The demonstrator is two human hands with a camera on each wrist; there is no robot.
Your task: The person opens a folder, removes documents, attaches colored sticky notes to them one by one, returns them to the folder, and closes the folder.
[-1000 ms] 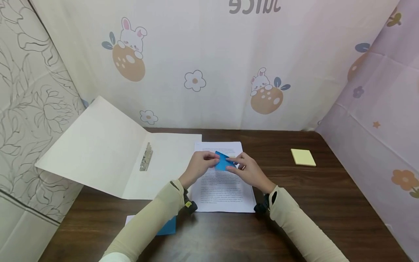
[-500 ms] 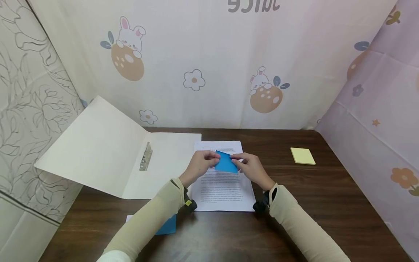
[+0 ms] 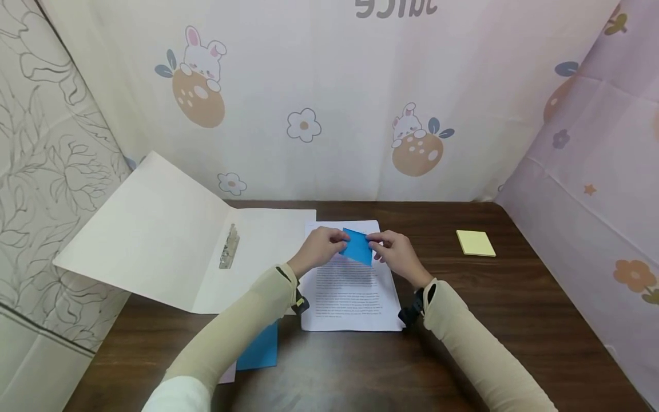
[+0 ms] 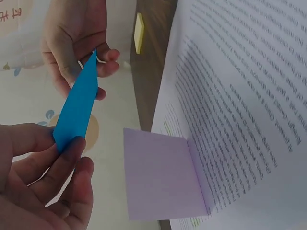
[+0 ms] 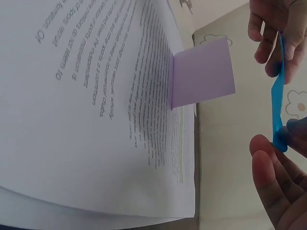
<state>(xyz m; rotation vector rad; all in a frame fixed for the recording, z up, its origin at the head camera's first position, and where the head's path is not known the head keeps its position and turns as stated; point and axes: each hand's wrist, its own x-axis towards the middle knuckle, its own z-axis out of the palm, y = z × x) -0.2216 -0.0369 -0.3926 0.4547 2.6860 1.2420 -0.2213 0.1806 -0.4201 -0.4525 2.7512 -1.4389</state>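
Observation:
My left hand (image 3: 323, 247) pinches the left side of a small blue sticky note (image 3: 357, 247). On the opposite side, my right hand (image 3: 396, 252) grips its upper corner between thumb and fingers. The note hangs above the upper part of a stack of printed paper (image 3: 350, 315). From the left wrist view, the blue note looks narrow and slightly bent, stretched between both hands. A light purple sticky note (image 4: 163, 177) stands up from the top page, stuck along one edge. Near it a yellow-green highlighted line shows in the right wrist view.
Left of the paper lies an open white binder (image 3: 262, 240) with a metal clip (image 3: 229, 247), its cover (image 3: 144, 229) raised. A yellow sticky-note pad (image 3: 476, 243) sits at the right. A blue pad (image 3: 259, 348) lies near my left forearm, beside a pale purple one (image 3: 227, 375).
My right hand has shifted its hold to the blue note's upper right corner. Both hands have moved a little farther up the page with it. My left forearm uncovers more of the blue pad.

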